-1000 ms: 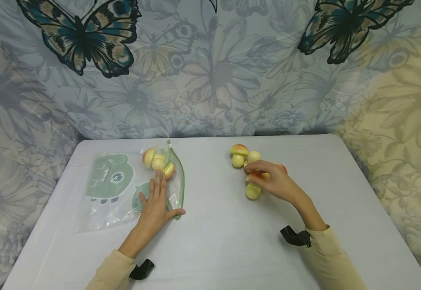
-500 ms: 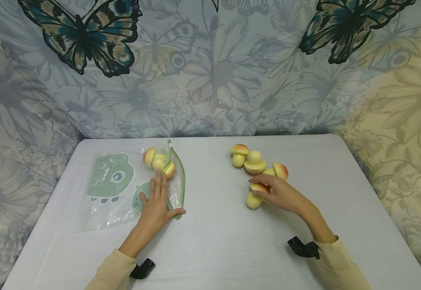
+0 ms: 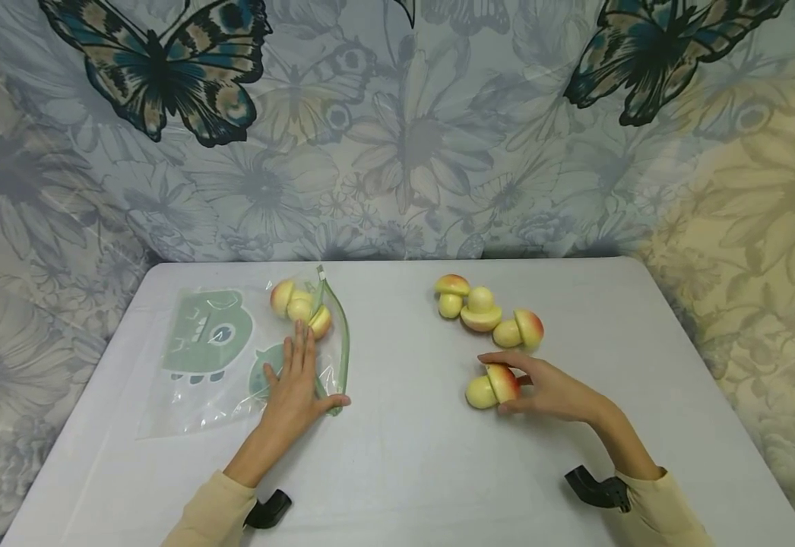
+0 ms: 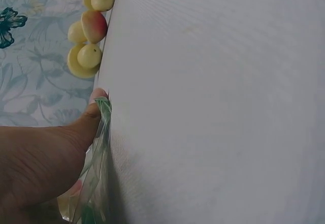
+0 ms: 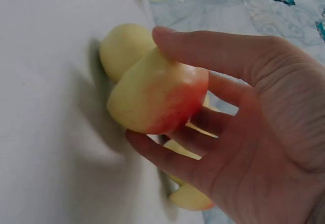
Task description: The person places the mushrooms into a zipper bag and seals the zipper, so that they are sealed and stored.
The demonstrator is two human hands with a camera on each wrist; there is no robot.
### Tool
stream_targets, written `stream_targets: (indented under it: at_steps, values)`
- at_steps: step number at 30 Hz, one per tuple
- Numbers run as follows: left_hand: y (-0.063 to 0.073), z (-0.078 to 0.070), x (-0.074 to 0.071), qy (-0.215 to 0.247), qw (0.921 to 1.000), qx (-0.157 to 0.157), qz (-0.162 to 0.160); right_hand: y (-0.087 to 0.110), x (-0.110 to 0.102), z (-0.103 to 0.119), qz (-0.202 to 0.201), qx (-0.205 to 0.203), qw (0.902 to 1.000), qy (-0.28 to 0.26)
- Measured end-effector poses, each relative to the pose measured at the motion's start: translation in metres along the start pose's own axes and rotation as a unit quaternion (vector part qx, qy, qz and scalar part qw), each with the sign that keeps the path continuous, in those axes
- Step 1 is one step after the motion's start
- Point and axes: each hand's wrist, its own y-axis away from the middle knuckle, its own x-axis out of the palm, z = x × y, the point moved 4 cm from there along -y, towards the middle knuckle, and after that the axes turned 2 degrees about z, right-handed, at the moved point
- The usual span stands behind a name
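Observation:
My left hand [image 3: 290, 399] lies flat, fingers spread, on a clear plastic bag [image 3: 199, 334] with a green cartoon monster print and a green edge. Yellow-and-red toy mushrooms [image 3: 281, 298] show through the bag just beyond the fingertips. With thumb and fingers, my right hand [image 3: 555, 391] grips another toy mushroom [image 3: 503, 382] by its red-tinged cap. In the right wrist view the thumb presses one side of that cap [image 5: 162, 92] and fingers curl round the other. Its rounded yellow stem [image 5: 124, 51] points away from the palm; whether it touches the table cannot be told.
Beyond the right hand, three more toy mushrooms stand or lie in a slanting row: one upright [image 3: 451, 295], one cap-down [image 3: 481, 310], one on its side [image 3: 519, 329]. A white-covered table [image 3: 397, 471] meets a butterfly-and-flower cloth [image 3: 411, 152] behind.
My right hand has drawn back toward me and slightly right from the row, bringing one toy mushroom with it and turning its cap rightward. The left hand stays on the bag.

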Motion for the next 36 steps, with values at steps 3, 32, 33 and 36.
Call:
stream_targets:
  at_steps: [3,32,33,36]
  values:
    - [0.001,0.000,0.000,0.002,1.0000,-0.002,0.003,0.002,0.003,-0.004,-0.017,-0.011,0.9996,-0.022]
    - [0.001,0.001,0.001,0.002,1.0000,0.001,0.000,-0.008,-0.009,0.004,-0.107,0.009,0.9911,-0.078]
    - [0.001,0.001,0.001,0.003,1.0000,0.000,0.001,-0.009,-0.010,0.005,-0.113,0.010,0.9905,-0.078]
    - [0.001,0.001,0.001,0.008,1.0000,-0.004,0.004,-0.014,-0.011,0.007,-0.127,0.009,0.9894,-0.070]
